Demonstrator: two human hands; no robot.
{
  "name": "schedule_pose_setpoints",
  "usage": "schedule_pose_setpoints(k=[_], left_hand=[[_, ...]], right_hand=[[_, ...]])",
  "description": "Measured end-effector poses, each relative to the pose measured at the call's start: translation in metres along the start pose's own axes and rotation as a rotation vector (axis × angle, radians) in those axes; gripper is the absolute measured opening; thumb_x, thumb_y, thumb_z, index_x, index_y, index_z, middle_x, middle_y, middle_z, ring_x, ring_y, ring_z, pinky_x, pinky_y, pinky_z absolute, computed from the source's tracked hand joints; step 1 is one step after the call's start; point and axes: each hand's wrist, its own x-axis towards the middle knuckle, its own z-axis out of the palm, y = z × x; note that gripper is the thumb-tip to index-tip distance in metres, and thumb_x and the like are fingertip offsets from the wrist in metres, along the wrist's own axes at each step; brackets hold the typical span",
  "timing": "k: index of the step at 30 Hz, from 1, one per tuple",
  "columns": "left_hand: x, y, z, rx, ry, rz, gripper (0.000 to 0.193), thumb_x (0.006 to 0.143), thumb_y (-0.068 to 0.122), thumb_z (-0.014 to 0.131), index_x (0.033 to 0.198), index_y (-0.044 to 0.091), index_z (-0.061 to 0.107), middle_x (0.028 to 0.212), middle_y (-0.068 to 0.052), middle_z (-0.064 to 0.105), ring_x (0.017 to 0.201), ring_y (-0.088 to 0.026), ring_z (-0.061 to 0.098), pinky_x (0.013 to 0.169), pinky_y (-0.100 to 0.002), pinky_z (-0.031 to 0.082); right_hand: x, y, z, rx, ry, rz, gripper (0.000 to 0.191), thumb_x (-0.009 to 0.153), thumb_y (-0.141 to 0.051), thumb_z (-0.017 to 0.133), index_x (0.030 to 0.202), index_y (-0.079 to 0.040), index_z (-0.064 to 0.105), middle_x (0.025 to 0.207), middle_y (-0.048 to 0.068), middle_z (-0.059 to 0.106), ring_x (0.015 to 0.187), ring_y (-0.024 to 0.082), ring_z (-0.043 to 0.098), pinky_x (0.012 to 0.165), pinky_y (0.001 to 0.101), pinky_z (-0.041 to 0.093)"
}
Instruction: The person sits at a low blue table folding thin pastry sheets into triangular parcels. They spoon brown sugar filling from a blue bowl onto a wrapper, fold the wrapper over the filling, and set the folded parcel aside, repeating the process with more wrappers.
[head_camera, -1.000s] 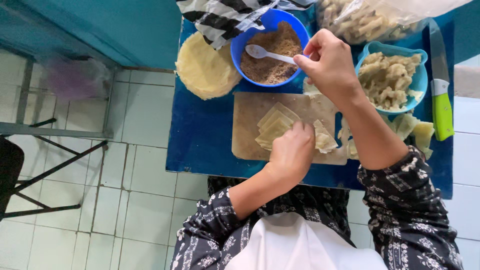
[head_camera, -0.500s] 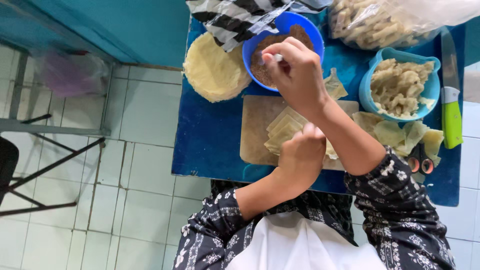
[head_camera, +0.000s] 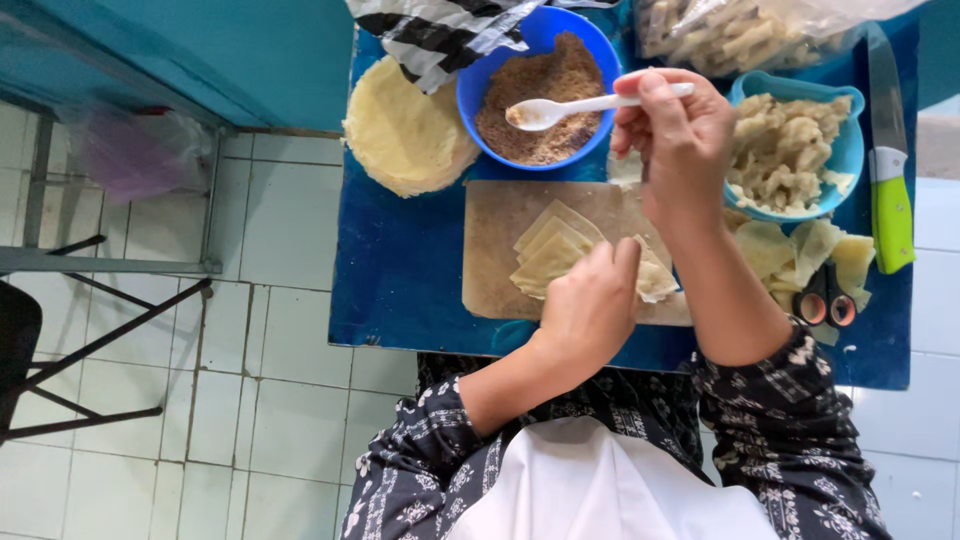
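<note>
My right hand (head_camera: 678, 140) holds a white plastic spoon (head_camera: 570, 107) level over a blue bowl (head_camera: 478, 85) of brown crumbly filling; the spoon carries a little of it. My left hand (head_camera: 590, 305) rests on pale yellow wrapper pieces (head_camera: 548, 250) stacked on a wooden cutting board (head_camera: 492, 260), fingers pressing their right side. The board lies on a blue table (head_camera: 400, 270) in front of me.
A round stack of thin yellow wrappers (head_camera: 405, 135) lies left of the bowl. A light blue bowl (head_camera: 845, 150) of pale pieces stands at right, with wrapper scraps (head_camera: 800, 250), scissors (head_camera: 825, 305) and a green-handled knife (head_camera: 888, 190). A striped bag (head_camera: 430, 30) and a clear bag (head_camera: 730, 30) sit behind.
My right hand dipped the spoon into the brown filling and has now lifted it out, moving right. My left hand stayed on the wrappers.
</note>
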Motion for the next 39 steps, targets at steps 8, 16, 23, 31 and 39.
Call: schedule_pose_setpoints(k=[8, 16, 23, 31, 39], left_hand=[[-0.008, -0.006, -0.02, -0.156, 0.031, -0.028, 0.026, 0.094, 0.011, 0.062, 0.118, 0.008, 0.052, 0.103, -0.015, 0.069, 0.086, -0.037, 0.071, 0.067, -0.046, 0.056], [-0.013, -0.006, -0.025, -0.226, 0.096, -0.01, 0.027, 0.094, 0.006, 0.064, 0.119, 0.007, 0.054, 0.103, -0.014, 0.07, 0.088, -0.036, 0.071, 0.07, -0.044, 0.056], [-0.013, -0.008, -0.022, -0.279, 0.151, 0.029, 0.028, 0.093, 0.001, 0.065, 0.118, 0.004, 0.055, 0.104, -0.016, 0.067, 0.091, -0.035, 0.069, 0.075, -0.043, 0.055], [-0.015, -0.008, -0.022, -0.437, 0.153, 0.039, 0.028, 0.095, -0.003, 0.063, 0.122, 0.002, 0.054, 0.103, -0.019, 0.065, 0.092, -0.035, 0.071, 0.078, -0.042, 0.057], [-0.013, -0.011, -0.009, -0.391, 0.178, 0.109, 0.024, 0.101, 0.002, 0.063, 0.124, 0.002, 0.058, 0.107, -0.019, 0.067, 0.096, -0.038, 0.068, 0.081, -0.043, 0.056]], right_hand=[[-0.091, -0.046, -0.086, 0.064, 0.162, 0.095, 0.021, 0.115, -0.011, 0.063, 0.106, 0.007, 0.069, 0.093, 0.012, 0.067, 0.074, 0.015, 0.063, 0.065, 0.0288, 0.053], [-0.176, -0.052, -0.103, -0.571, 0.032, -0.112, 0.015, 0.114, -0.005, 0.056, 0.111, 0.006, 0.067, 0.098, 0.014, 0.069, 0.075, 0.016, 0.066, 0.069, 0.0246, 0.053], [-0.181, -0.06, -0.091, -1.019, -0.446, -0.592, 0.022, 0.086, 0.006, 0.072, 0.107, 0.005, 0.068, 0.094, 0.013, 0.066, 0.082, 0.029, 0.069, 0.072, 0.0384, 0.055], [-0.172, -0.073, -0.077, -1.119, -0.514, -0.762, 0.025, 0.086, 0.007, 0.07, 0.111, 0.007, 0.066, 0.097, 0.014, 0.066, 0.079, 0.031, 0.069, 0.071, 0.0425, 0.058], [-0.062, -0.047, -0.004, -0.695, -0.088, -0.68, 0.018, 0.107, 0.007, 0.064, 0.123, 0.002, 0.057, 0.117, 0.016, 0.064, 0.087, 0.025, 0.07, 0.076, 0.034, 0.058]])
